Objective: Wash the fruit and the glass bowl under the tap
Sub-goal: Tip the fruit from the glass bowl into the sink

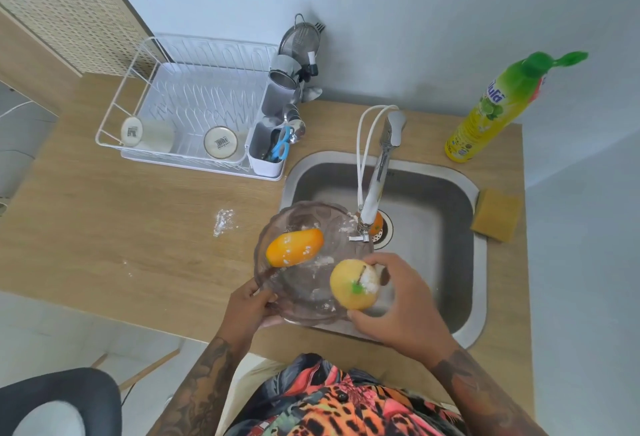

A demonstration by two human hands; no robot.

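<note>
- Meanwhile, left hand point(251, 304) fingers grip the glass bowl point(304, 283) by its near rim over the sink point(443, 214).
- Right hand point(398, 300) fingers hold a floury yellow apple point(349, 285); an orange mango point(294, 247) lies inside the bowl.

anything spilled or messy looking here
Yes: a patch of white powder lies spilled on the wooden counter left of the sink. The same white residue smears the glass bowl and both fruits.
</note>
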